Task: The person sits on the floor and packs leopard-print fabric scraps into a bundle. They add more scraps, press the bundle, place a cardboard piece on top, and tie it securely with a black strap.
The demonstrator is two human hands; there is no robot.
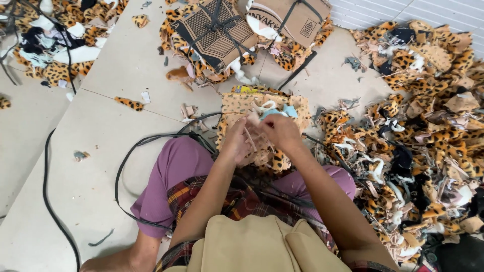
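Note:
I sit cross-legged on a tiled floor in purple trousers. My left hand point(238, 141) and my right hand point(280, 132) meet over a stack of leopard-print and tan fabric pieces point(241, 105) in front of my knees. Both hands pinch thin pale strips at the top of the stack; what exactly each finger holds is hard to make out. A light blue scrap point(289, 111) lies on the stack just beyond my right hand.
A big heap of leopard-print scraps point(423, 126) fills the right side. Two strapped bundles with cardboard covers point(217, 32) point(295, 20) lie ahead. Another scrap pile point(55, 40) sits far left. Black straps point(121, 171) loop over the floor by my left leg.

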